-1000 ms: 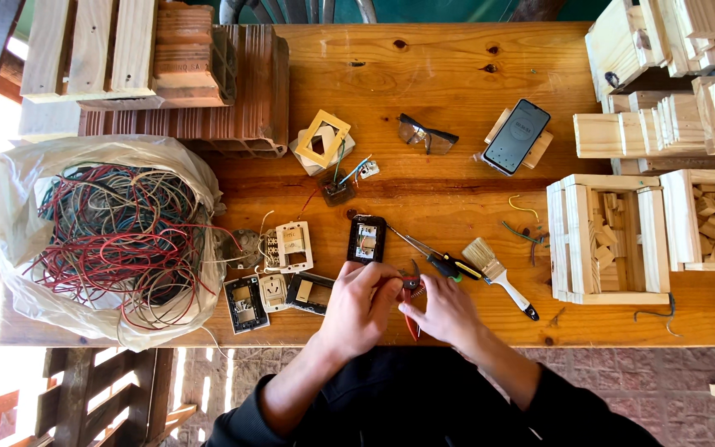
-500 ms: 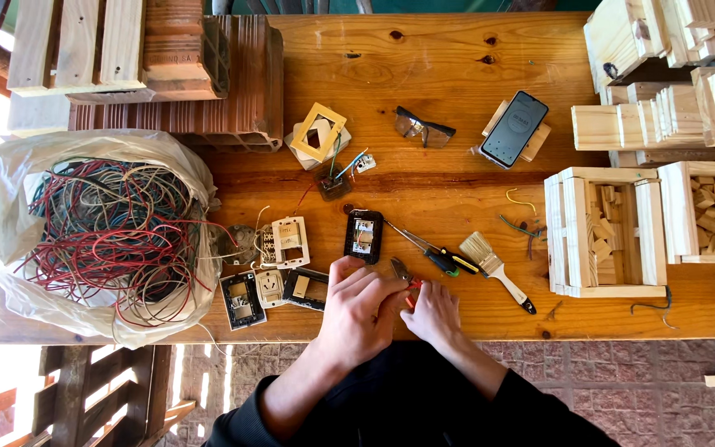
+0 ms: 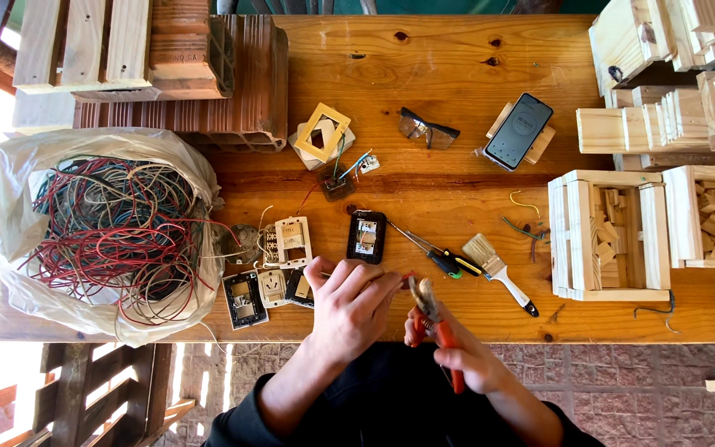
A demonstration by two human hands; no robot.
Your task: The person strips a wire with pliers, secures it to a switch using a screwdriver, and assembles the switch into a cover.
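I see a clear plastic bag (image 3: 10, 207) of tangled wires at the bench's left end. At the near edge, my right hand (image 3: 457, 352) grips red-handled pliers (image 3: 434, 319), jaws up. My left hand (image 3: 349, 302) is curled closed; what it pinches, I cannot tell.
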